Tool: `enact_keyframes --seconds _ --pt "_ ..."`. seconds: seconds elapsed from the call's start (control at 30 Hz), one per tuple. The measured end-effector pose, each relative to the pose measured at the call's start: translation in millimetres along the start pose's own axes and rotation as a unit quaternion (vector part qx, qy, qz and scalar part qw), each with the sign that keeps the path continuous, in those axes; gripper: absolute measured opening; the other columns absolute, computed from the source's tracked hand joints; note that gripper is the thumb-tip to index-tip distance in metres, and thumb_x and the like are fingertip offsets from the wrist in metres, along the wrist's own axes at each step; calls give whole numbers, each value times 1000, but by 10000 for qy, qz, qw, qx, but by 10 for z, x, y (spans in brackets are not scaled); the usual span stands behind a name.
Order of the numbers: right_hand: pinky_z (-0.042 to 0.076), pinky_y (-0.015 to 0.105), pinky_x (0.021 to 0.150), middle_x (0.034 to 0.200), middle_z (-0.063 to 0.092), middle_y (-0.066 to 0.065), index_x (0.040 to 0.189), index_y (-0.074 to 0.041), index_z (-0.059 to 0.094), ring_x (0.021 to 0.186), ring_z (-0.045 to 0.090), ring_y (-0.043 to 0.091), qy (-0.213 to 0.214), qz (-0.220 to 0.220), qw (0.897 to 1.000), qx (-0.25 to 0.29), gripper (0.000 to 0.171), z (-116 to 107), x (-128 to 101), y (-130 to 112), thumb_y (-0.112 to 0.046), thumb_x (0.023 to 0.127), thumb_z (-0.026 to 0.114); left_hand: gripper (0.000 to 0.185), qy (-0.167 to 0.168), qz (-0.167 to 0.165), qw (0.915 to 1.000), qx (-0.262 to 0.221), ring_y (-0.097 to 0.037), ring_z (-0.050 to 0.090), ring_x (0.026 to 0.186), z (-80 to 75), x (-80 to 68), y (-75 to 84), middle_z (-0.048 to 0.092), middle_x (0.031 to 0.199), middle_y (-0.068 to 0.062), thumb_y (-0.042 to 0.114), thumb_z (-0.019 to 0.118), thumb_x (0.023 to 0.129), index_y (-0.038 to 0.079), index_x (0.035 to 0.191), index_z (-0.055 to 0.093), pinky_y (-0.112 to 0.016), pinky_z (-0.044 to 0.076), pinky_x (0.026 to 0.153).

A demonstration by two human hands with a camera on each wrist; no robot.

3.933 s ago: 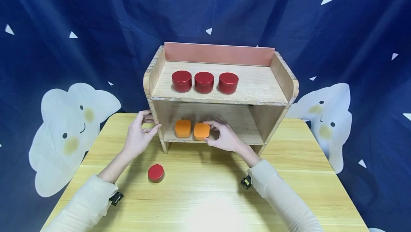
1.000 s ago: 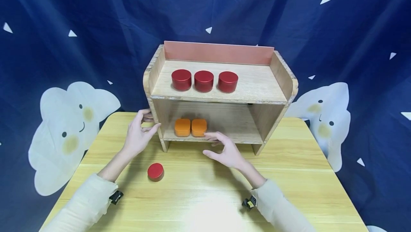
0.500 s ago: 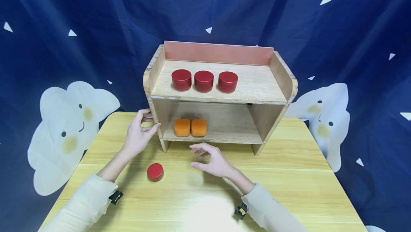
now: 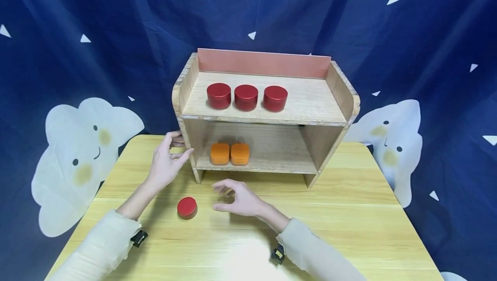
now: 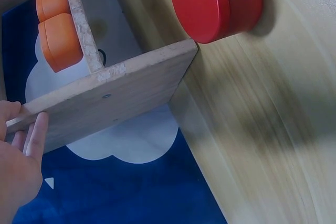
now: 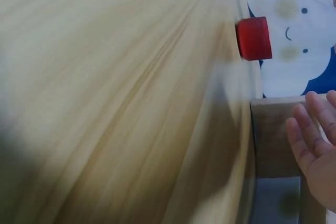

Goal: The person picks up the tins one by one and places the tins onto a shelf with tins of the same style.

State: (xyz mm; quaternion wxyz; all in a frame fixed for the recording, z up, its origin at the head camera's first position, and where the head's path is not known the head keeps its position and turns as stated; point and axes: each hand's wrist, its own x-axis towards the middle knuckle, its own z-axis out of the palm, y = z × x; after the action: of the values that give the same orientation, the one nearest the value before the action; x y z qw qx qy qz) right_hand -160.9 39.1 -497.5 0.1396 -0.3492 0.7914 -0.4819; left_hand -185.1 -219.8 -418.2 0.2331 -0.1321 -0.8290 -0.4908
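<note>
**Reaching for the loose red tin**

While the left hand [image 4: 167,164] grips the left side panel of the wooden shelf [image 4: 310,99], thumb in front and fingers curled round its edge, the right hand [image 4: 237,197] hovers low over the bench [image 4: 349,220] in front of that shelf, fingers apart and loosely bent, holding nothing. By my judgement the step in hand is the reach for the red tin [image 4: 187,207], which lies flat on the bench in front of the shelf's left foot, just to the left of the right hand's fingertips and not touching them. The next move seems to call for a short slide left and a closing of thumb and fingers round the tin's rim. On the shelf's top board stand three red tins [image 4: 246,96] in a row; on its lower board sit two orange tins [image 4: 230,153], side by side and touching.
</note>
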Motion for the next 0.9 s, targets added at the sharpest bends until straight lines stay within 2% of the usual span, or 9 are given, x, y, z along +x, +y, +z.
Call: enact_keyframes --seconds 0.13,0.3,0.53,0.7,0.9 --pt "60 32 105 135 71 15 144 -6 60 119 68 33 -82 37 9999 -145 61 59 71 7 -27 92 84 46 2 9 10000 2 13 57 98 -2 3 1 70 119 -27 -3 77 92 -8 132 55 -1 56 75" --pt "60 29 105 134 72 12 145 -5 59 118 69 30 -214 61 9992 -330 64 135 139 24 -28 91 85 46 8 8 10000 -17 14 58 98 0 0 1 70 120 -27 -4 77 91 -8 132 55 -1 56 75" --pt "58 19 100 130 74 9 142 -7 62 114 72 24 -321 65 9980 -547 61 236 239 58 -28 90 86 46 41 -9 10000 6 14 58 97 -3 -10 1 70 120 -27 -3 78 91 -8 131 55 -2 56 74" --pt "57 17 100 128 75 7 142 -10 63 112 72 17 -377 82 9965 -745 61 297 304 58 -30 89 87 46 23 -37 10000 2 14 57 98 -9 -12 3 71 120 -26 -2 78 92 -7 132 56 -4 58 75" --pt "57 17 102 127 76 5 143 -10 63 113 72 15 -467 72 9953 -848 61 349 375 47 -28 89 87 46 13 3 10000 17 15 57 97 -6 -5 2 71 120 -27 -2 78 92 -7 131 56 -3 57 74"
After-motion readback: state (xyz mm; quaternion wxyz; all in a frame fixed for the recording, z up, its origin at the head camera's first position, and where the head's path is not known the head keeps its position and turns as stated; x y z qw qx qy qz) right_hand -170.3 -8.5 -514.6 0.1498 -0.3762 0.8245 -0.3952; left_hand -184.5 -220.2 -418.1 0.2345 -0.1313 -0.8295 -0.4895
